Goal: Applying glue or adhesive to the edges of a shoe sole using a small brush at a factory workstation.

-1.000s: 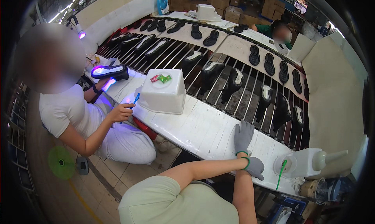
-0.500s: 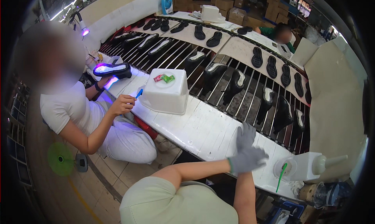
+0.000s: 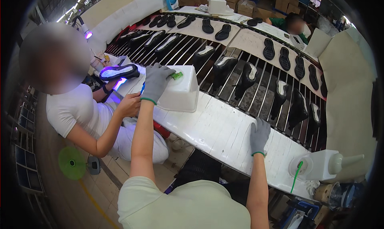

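Note:
My left hand [image 3: 157, 83], in a grey glove with a green cuff, reaches over the left side of an upturned white plastic tub [image 3: 182, 95]. Its fingers are extended over the top, beside a small green packet [image 3: 177, 75]; what lies under the palm is hidden. My right hand [image 3: 260, 136], gloved alike, rests open on the white bench [image 3: 216, 123] near its far edge. Close to my left hand, a co-worker's hand [image 3: 129, 105] holds a blue-handled tool, mostly covered by my glove. The co-worker's other hand supports a black shoe [image 3: 119, 72] under violet light.
Beyond the bench runs a rack of metal rods [image 3: 262, 101] bearing several black shoes [image 3: 247, 78]. Black soles [image 3: 269, 49] lie on the pale strip behind. At right stands a white container [image 3: 322, 165] with a green stick [image 3: 296, 177]. Another person [image 3: 294, 26] sits across the line.
My left hand has swung from beside my right hand, leftward onto the tub, covering the red packet. My right hand now shows on the bench. The view has shifted slightly.

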`<state>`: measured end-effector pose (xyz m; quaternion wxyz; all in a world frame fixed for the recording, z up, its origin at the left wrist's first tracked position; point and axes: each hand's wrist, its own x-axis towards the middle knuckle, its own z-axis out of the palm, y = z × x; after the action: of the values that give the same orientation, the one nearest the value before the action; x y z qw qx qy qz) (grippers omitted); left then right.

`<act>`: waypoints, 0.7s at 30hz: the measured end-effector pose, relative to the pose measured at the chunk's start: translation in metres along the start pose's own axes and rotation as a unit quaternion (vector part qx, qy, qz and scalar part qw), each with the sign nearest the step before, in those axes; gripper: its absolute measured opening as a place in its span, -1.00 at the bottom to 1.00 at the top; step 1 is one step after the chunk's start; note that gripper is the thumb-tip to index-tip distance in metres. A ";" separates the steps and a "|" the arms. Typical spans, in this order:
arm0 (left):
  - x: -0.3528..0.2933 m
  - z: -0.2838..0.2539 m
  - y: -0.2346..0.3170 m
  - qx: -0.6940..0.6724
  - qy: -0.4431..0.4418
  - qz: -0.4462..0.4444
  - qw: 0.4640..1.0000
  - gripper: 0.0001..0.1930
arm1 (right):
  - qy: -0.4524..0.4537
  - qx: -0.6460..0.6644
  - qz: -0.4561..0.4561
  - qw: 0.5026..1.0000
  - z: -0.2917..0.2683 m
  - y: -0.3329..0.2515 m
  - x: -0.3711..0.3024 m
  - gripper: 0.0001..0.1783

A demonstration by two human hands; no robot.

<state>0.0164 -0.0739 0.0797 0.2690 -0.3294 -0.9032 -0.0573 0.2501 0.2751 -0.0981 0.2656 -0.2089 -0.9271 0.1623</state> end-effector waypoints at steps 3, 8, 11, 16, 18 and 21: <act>0.002 -0.005 0.002 -0.033 0.013 -0.069 0.997 -0.82 | 0.008 0.002 -0.005 1.000 0.000 0.002 -0.002 -0.65; -0.003 0.005 0.003 -0.357 0.066 -0.246 0.899 -0.74 | -0.003 0.008 0.003 1.000 -0.005 0.002 -0.003 -0.64; -0.003 0.005 0.006 -0.467 0.080 -0.269 0.839 -0.70 | -0.011 0.004 0.002 1.000 -0.003 0.004 -0.003 -0.64; -0.004 -0.004 0.014 -0.528 0.084 -0.261 0.803 -0.70 | -0.009 0.012 0.000 1.000 -0.006 0.004 -0.003 -0.65; -0.005 -0.004 0.013 -0.534 0.080 -0.252 0.803 -0.72 | -0.010 0.015 0.001 1.000 -0.006 0.005 -0.002 -0.65; -0.006 0.000 0.016 -0.541 0.098 -0.253 0.796 -0.72 | -0.010 0.019 0.007 1.000 -0.007 0.006 -0.003 -0.64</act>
<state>0.0303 -0.0652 0.0748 0.1103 -0.1733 -0.7449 -0.6347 0.2581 0.2800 -0.0964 0.2589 -0.2090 -0.9250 0.1835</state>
